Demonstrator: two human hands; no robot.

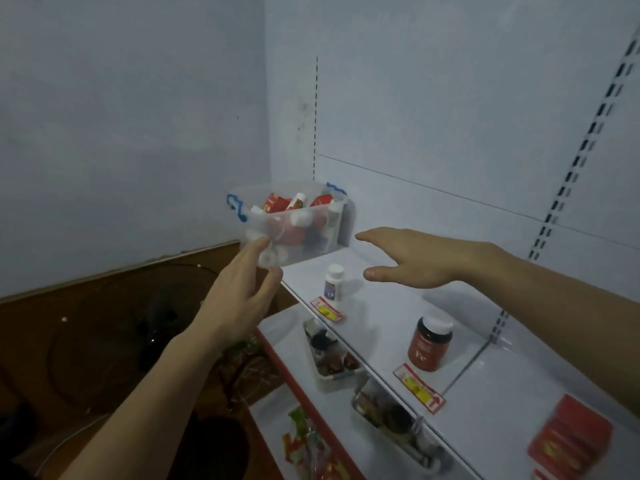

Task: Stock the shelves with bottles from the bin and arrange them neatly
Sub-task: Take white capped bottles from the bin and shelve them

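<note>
The clear bin (313,233), with blue latches and full of red and white bottles, sits at the left end of the top shelf (485,386), against the back panel. The left hand (239,289) touches its near lower corner, fingers loosely spread on the wall and thumb under the edge. The right hand (412,259) hovers flat above the shelf just right of the bin, fingers straight, holding nothing. Below it a small white bottle (334,282) stands upright near the shelf's front edge. Further right stands a red bottle (428,342) with a white cap. A red box (571,441) lies at the right end.
</note>
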